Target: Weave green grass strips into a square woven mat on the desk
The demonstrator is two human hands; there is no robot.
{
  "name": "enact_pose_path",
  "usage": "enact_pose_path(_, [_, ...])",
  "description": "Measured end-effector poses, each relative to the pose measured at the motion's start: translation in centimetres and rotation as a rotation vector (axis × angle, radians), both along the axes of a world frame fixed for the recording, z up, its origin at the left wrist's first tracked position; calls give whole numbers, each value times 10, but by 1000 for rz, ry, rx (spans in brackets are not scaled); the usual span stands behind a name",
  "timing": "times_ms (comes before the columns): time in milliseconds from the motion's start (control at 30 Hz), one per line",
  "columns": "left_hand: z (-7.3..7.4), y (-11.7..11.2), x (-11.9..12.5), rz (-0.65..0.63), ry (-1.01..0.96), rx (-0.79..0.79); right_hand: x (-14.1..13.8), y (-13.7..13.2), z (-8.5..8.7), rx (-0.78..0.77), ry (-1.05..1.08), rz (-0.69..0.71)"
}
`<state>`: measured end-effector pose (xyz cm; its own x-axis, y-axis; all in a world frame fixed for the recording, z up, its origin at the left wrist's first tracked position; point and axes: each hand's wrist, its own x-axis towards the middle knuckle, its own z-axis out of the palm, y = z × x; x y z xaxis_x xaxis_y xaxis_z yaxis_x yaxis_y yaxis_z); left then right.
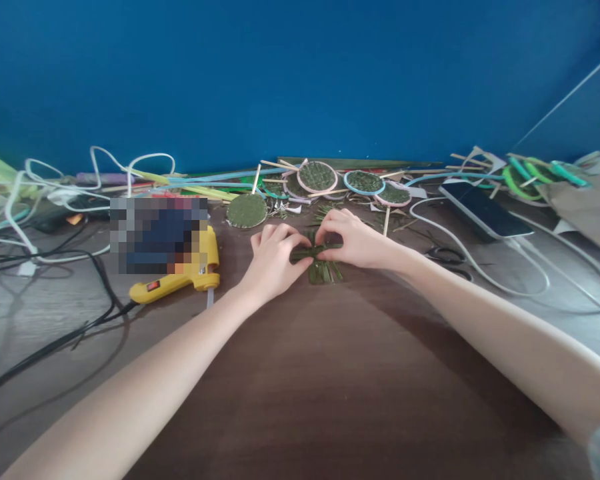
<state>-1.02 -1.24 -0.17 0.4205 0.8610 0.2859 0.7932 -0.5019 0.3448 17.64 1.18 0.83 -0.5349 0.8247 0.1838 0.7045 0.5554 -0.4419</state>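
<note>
My left hand (275, 257) and my right hand (353, 237) meet over a small patch of woven green leaf strips (323, 265) lying on the brown table (330, 373). Both hands have their fingers curled and pinch a horizontal green strip that crosses the patch, the left at its left end, the right at its right end. Loose strip ends fan out below the hands.
A yellow glue gun (185, 277) with a black cord lies to the left. Several round woven discs (317, 177) on sticks lie behind the hands, one plain green disc (247, 210) nearer. A phone (485, 210) with a white cable and scissors (447, 257) lie to the right. White cables tangle at far left.
</note>
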Motion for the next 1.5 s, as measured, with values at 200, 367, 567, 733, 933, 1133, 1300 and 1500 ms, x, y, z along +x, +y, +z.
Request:
enact_pose_path(200, [0,0,1,-9,7,-3,0,0,0,-15,19,8])
enact_pose_path(367, [0,0,1,-7,19,-1,0,0,0,-2,15,13])
enact_pose_path(567, [1,0,0,-12,22,-8,1,0,-1,-9,22,18])
enact_pose_path(733, [1,-1,0,-13,26,-10,3,0,-1,70,-14,-2])
enact_pose_path(933, [0,-1,0,-2,25,-6,5,1,-1,97,-63,1])
enact_pose_path(1133, [1,-1,1,-7,36,-21,4,2,-2,84,-48,9])
enact_pose_path(1300, [2,-1,1,-12,41,-22,4,3,-3,80,-44,17])
enact_pose_path(1500, [3,-3,2,-14,43,-13,3,0,1,77,-50,-10])
